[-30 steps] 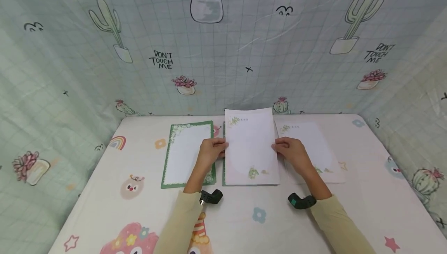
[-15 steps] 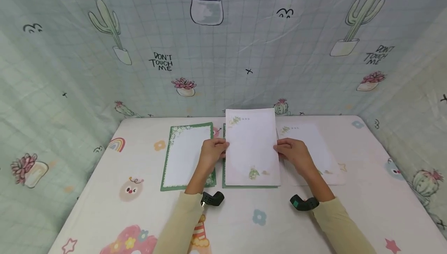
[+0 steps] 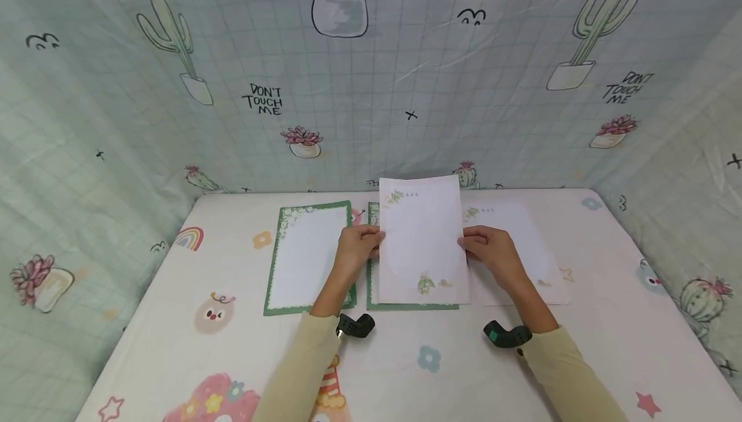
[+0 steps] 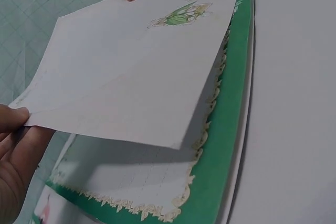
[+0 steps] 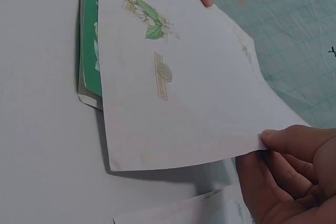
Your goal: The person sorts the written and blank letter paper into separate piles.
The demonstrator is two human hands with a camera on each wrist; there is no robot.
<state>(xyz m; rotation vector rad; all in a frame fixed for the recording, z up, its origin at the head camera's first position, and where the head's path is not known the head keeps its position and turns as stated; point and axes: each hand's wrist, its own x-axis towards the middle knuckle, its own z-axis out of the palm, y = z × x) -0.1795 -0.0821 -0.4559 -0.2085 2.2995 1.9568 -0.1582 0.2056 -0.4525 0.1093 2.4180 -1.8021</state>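
Note:
A white sheet of paper (image 3: 422, 241) with small green plant prints is held up between my two hands. My left hand (image 3: 357, 249) pinches its left edge, thumb on top and fingers beneath. On the opposite edge my right hand (image 3: 490, 249) pinches it the same way, as the thumb (image 5: 286, 139) shows in the right wrist view. Below the sheet lies a green-bordered sheet (image 4: 220, 166), largely covered, and a gap shows between the two in the left wrist view. The lifted sheet bows slightly along its far edge.
Another green-bordered sheet (image 3: 310, 254) lies at the left, partly behind my left forearm. To the right a plant-printed white sheet (image 3: 516, 216) lies under my right hand. A cactus-print cloth (image 3: 371, 87) hangs behind the patterned tabletop (image 3: 440, 390).
Both hands have shifted the white sheet slightly to the right and lifted it a little. More of the green-bordered sheet beneath now shows along its left and lower edges.

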